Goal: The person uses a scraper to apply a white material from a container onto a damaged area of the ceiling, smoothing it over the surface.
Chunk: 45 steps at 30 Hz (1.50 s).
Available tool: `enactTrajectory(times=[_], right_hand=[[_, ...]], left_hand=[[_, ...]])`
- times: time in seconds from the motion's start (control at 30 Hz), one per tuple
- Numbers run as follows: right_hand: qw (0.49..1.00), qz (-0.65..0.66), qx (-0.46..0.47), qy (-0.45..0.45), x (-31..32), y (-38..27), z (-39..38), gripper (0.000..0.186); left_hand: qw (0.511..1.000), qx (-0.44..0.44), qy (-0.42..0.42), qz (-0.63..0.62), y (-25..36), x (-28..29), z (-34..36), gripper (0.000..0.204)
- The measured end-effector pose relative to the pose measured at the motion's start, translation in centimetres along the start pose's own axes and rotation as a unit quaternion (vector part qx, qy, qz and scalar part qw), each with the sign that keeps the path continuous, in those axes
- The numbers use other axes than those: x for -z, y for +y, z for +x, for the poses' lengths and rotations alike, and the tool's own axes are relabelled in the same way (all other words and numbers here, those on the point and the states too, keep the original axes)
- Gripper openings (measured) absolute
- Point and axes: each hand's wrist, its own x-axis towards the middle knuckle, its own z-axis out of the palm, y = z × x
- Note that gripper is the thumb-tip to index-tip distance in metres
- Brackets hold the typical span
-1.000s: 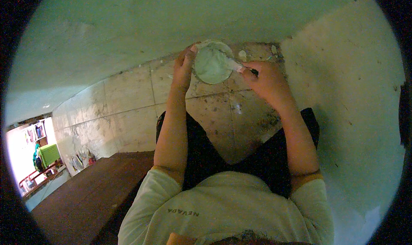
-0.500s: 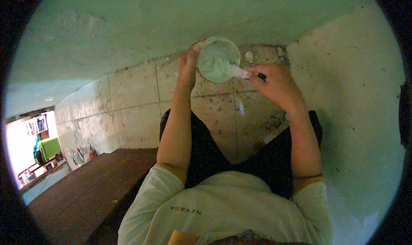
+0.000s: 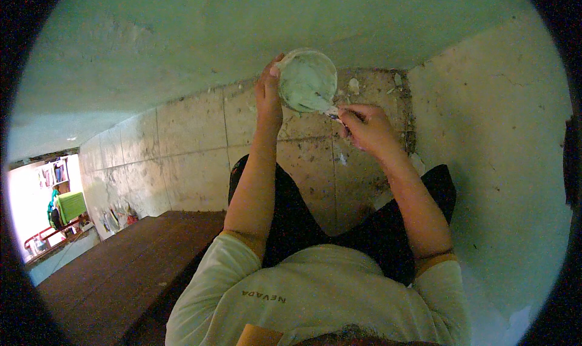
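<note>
A round bowl (image 3: 307, 79) filled with pale green paste is held up in front of me. My left hand (image 3: 268, 91) grips its left rim, thumb over the edge. My right hand (image 3: 364, 124) is closed on the handle of a small scraper (image 3: 330, 110) whose blade dips into the paste at the bowl's lower right edge. Both forearms reach up from the bottom of the view, above my dark trousers.
Below lies a stained tiled floor (image 3: 194, 146) with flakes of debris (image 3: 354, 86) near the corner. Pale green walls (image 3: 497, 152) close in ahead and on the right. A dark wooden bench (image 3: 121, 273) runs along the lower left, toward a bright doorway (image 3: 48, 206).
The bowl and both hands have shifted slightly right and up in the view. The scraper has moved from the bowl's right rim down to its lower right edge.
</note>
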Motion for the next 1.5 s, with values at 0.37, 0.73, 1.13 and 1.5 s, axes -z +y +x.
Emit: enactTrajectory(times=[0.37,0.73,1.13,1.5], right_hand=[[0.982,-0.091,0.153,0.056,-0.6,0.5,-0.3,0.033],[0.987,0.159,0.016,-0.010,1.5,2.7,1.1,0.028],[0.996,-0.021,0.088,-0.015,3.4,2.4,-0.6,0.028],[0.977,-0.143,0.134,0.086,5.0,-1.8,-5.3,0.032]], left_hand=[[0.998,0.059,0.006,-0.013,0.1,-0.7,-0.6,0.059],[0.982,0.158,-0.020,-0.097,-3.9,1.8,1.0,0.071],[0.977,0.187,-0.038,-0.092,-5.3,1.0,1.7,0.071],[0.981,0.153,-0.029,-0.113,2.9,-2.3,-1.5,0.064]])
